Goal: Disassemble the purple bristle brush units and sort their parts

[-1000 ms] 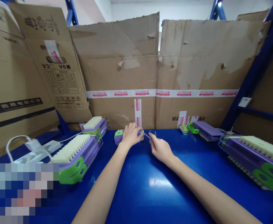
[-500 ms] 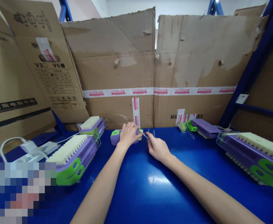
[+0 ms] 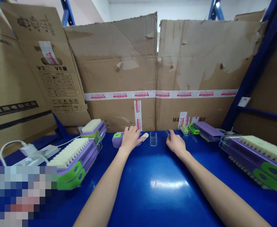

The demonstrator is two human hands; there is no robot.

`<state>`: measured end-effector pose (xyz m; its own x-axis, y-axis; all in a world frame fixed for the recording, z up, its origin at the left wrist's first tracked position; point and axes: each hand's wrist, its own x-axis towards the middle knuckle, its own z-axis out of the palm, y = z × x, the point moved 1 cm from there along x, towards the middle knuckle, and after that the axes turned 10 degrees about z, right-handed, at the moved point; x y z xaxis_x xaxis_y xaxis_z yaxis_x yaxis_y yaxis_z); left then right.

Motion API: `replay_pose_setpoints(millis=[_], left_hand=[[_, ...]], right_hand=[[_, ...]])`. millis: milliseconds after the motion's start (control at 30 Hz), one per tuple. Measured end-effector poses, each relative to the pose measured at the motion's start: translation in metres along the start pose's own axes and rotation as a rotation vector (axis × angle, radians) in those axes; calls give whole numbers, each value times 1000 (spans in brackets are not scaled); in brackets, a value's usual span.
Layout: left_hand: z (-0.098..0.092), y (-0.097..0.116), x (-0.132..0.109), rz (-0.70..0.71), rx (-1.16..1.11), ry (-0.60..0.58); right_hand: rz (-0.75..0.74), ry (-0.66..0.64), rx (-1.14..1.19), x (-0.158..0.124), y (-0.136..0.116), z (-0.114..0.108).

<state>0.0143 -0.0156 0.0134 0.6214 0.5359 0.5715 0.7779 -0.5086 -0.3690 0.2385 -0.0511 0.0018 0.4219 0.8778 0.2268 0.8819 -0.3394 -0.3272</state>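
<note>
My left hand (image 3: 130, 138) is closed over a small purple and green device (image 3: 117, 140) lying near the back of the blue table. A pale oblong piece (image 3: 144, 136) sticks out by its thumb. My right hand (image 3: 176, 142) grips a thin metal tool (image 3: 167, 132), its slim end pointing up and left; the exact kind is too small to make out. Between both hands stands a small clear plastic container (image 3: 153, 139). Beyond my right hand lie a green cylindrical part (image 3: 184, 130) and some small metal pieces (image 3: 193, 138).
Purple and green brush units with cream bristles stand at the left (image 3: 75, 160) and right (image 3: 254, 157). Another purple unit (image 3: 207, 130) lies at back right. A power strip (image 3: 41, 154) with white cables sits left. Cardboard panels (image 3: 119, 75) wall the back of the table (image 3: 148, 189).
My right hand has moved right with the metal tool, away from the device, uncovering the clear container. The pale piece beside my left hand now shows more and lies at a slant.
</note>
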Motion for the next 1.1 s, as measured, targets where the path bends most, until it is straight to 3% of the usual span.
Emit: replay_pose_setpoints(millis=[133, 400, 700, 933, 1100], left_hand=[[4, -1, -2, 34, 43, 53], [5, 2, -5, 30, 113, 140], [12, 14, 0, 200, 86, 24], [11, 17, -1, 197, 97, 73], [1, 19, 1, 71, 81, 162]], right_hand=[[47, -51, -8, 4, 4, 3], [12, -13, -38, 4, 2, 10], [-1, -9, -56, 4, 2, 11], [-24, -34, -76, 2, 1, 9], [-41, -38, -96, 2, 0, 8]])
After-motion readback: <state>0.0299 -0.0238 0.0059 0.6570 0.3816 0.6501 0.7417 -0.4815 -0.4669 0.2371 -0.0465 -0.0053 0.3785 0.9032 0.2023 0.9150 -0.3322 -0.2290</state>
